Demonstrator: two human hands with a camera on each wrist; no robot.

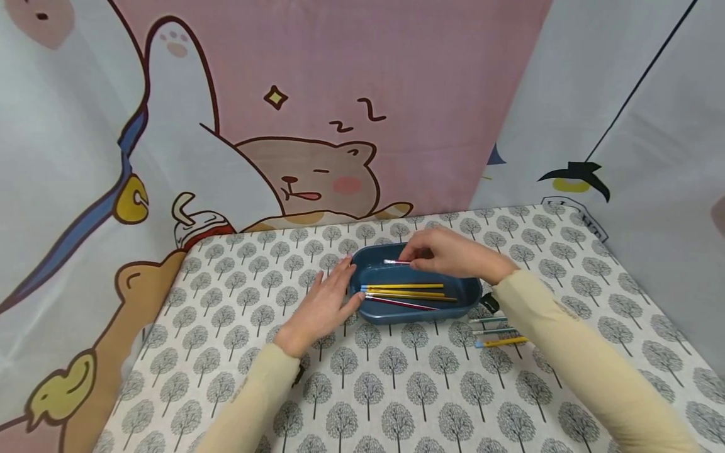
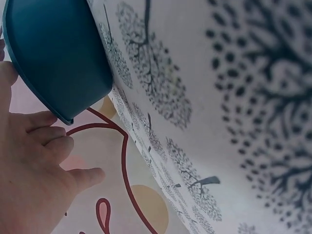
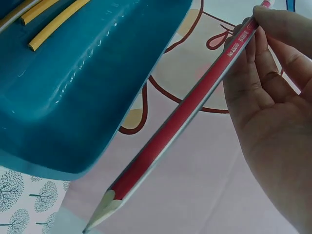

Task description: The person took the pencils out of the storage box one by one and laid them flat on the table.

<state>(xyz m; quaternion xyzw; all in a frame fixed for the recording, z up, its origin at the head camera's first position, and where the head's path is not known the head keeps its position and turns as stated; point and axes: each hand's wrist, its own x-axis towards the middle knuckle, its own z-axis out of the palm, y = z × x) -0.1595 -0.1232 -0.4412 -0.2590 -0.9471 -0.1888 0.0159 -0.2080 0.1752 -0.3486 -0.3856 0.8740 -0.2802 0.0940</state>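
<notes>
My right hand (image 1: 447,251) pinches a red-and-silver pencil (image 3: 183,114) near its end, over the far side of a blue tray (image 1: 396,319). Its sharpened tip points down and away from the palm in the right wrist view. Inside the tray lie several yellow pencils (image 1: 404,287) and a dark red one (image 1: 402,303) along the near side. With fairly straight fingers, my left hand (image 1: 323,302) touches the tray's left rim. From the left wrist view, its fingertips (image 2: 46,118) rest right at the rim's corner.
To the right of the tray, partly under my right forearm, lie a yellow pencil (image 1: 501,342) and two greenish pencils (image 1: 493,331). A tree-patterned cloth (image 1: 396,402) covers the table. Behind it hangs a pink cartoon curtain (image 1: 442,94).
</notes>
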